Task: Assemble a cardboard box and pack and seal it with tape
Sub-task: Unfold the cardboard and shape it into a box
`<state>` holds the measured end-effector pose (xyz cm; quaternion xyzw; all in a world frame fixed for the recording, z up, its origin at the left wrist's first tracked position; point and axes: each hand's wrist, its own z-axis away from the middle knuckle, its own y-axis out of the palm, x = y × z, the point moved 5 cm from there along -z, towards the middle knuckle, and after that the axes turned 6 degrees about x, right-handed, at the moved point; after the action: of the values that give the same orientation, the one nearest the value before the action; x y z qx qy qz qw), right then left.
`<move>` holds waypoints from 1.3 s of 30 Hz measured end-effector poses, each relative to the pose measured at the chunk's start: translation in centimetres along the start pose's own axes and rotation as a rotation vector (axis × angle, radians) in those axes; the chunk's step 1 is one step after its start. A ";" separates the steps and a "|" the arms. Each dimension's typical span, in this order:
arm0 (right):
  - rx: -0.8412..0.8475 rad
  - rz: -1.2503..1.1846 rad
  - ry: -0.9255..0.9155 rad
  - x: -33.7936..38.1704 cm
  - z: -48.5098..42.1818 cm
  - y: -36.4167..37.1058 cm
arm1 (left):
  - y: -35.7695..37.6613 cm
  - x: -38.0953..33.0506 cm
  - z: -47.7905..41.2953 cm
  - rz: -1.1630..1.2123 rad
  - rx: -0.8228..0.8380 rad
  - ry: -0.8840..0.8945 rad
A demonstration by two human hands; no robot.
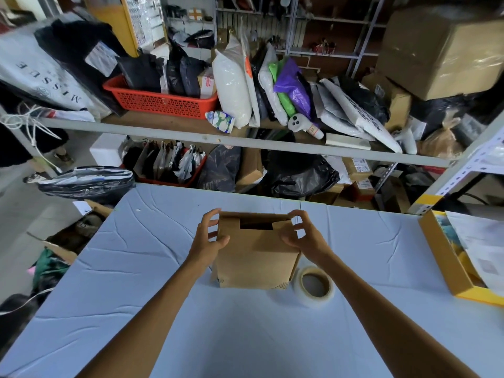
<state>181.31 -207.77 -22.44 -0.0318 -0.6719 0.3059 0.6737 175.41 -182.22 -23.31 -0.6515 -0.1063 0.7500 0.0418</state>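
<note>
— Mid-bench, on the pale blue cloth, the cardboard box is standing upright. Its top flaps are lying folded over but leaving a dark rectangular gap at the far edge. No tape is showing on it.

— Hands?

— Left hand is hovering at the upper left corner of the box, right hand at the upper right. Fingers on both are spreading wide and half-curling, claw-like, gripping nothing. Thumbs are lying over the near face; I cannot tell whether they are touching it.

— Tape?

— Tape roll is lying flat just beside the near right corner of the box, below the right forearm. A yellow tray of papers is sitting well apart, at the right edge of the bench.

— What are you expecting to go wrong?

— My guess is the flaps. With nothing pinning them, they are likely to spring up and widen that gap before tape goes on. Pressing on one side only risks skewing the box, since the near bottom left corner is looking uneven and I cannot tell whether the base is sealed. The cloth is wrinkling in places, so a downward push could be sliding the box. A right forearm dropping could be nudging the roll away.
</note>
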 end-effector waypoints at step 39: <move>-0.409 -0.035 0.102 -1.7 -2.1 0.1 | -2.0 1.4 -4.0 -0.106 -0.195 0.161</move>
<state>183.35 -207.65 -24.18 -0.1718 -0.6856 0.1493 0.6915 178.99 -179.62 -24.73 -0.7041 -0.2094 0.6780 0.0263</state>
